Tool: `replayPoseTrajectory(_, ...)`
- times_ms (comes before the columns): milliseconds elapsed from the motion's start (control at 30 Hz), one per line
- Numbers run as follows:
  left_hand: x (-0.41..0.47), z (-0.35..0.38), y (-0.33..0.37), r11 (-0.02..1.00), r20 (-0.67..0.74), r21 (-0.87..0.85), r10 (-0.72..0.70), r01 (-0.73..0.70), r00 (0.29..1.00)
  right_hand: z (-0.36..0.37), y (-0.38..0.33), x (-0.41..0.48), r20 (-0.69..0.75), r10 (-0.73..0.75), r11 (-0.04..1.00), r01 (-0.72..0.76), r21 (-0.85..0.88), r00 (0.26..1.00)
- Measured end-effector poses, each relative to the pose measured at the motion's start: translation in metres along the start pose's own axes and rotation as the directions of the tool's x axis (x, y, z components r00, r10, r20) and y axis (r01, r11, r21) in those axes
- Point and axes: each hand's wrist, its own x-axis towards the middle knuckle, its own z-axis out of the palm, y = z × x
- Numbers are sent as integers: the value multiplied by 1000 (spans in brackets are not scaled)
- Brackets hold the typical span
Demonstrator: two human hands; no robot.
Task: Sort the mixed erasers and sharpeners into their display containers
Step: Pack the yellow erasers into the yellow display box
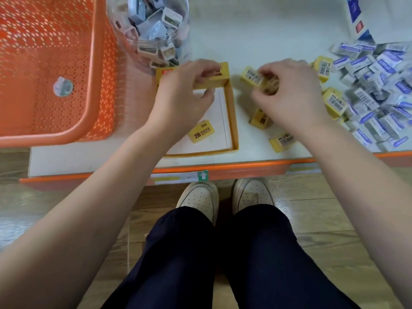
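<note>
1. Head view, left: I am seeing the left hand (pixel 185 90) curling its fingers over the far wall of the yellow display box (pixel 233 121) and gripping it. One 2B eraser (pixel 201 131) is lying inside, toward the near end. If that hand is tugging, I judge the light card box could be sliding or folding.
2. Head view, centre: the right hand (pixel 289 90) is pinching a yellow eraser (pixel 254 76) just right of the box. Blur is hiding whether it is holding a second one. A loose pinch is risking a drop short of the box.
3. Head view, near right: loose yellow erasers (pixel 282 141) are lying near the table edge (pixel 245 169). A sweeping forearm could be knocking them to the floor.
4. Head view, far: the sharpener jar (pixel 153 25) is standing just behind the box, and the blue-and-white eraser pile (pixel 379 92) is crowding the right. A hasty grab there is risking the wrong kind.
</note>
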Motion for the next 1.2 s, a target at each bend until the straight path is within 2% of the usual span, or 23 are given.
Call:
replayPoseTrajectory(100,-8,-13,-8,997,15,-71,-34,35,999,-7,-16,-4,20,-73,982,69,173,997)
replayPoseTrajectory(200,-19,-15,-10,991,20,-127,51,-48,999,-2,-37,-11,74,-156,951,129,282,985)
replayPoseTrajectory(267,-24,-11,-13,989,-35,-113,87,-91,996,3,-46,-15,105,-162,930,116,349,981)
replayPoseTrajectory(333,-25,-10,-17,994,-83,-92,57,-64,995,8,-50,-18,104,-151,912,98,398,983)
replayPoseTrajectory(400,-25,-13,-20,996,-70,-78,26,-32,997,10,-49,-19,108,-111,895,53,442,988)
replayPoseTrajectory(533,-28,-18,-21,996,-36,-86,7,-10,999,12,-47,-18,152,-95,886,14,464,984)
replayPoseTrajectory(633,-30,-19,-15,977,7,-194,-90,90,996,11,-48,-15,147,-77,884,0,468,986)
replayPoseTrajectory(733,-32,-20,-13,955,41,-266,-126,133,991,13,-50,-13,123,-43,875,-22,483,992)
replayPoseTrajectory(800,-32,-18,-12,960,35,-246,-130,134,991,13,-50,-13,124,-23,860,-43,509,992)
replayPoseTrajectory(967,-36,-9,-9,983,-107,-141,-132,116,986,15,-53,-17,148,10,792,-98,602,989)
replayPoseTrajectory(1067,-38,-4,-4,982,-78,-137,-144,133,986,15,-55,-18,152,26,770,-117,628,988)
replayPoseTrajectory(1200,-40,-3,-1,948,-19,-256,-200,188,980,12,-54,-21,163,20,789,-116,604,986)
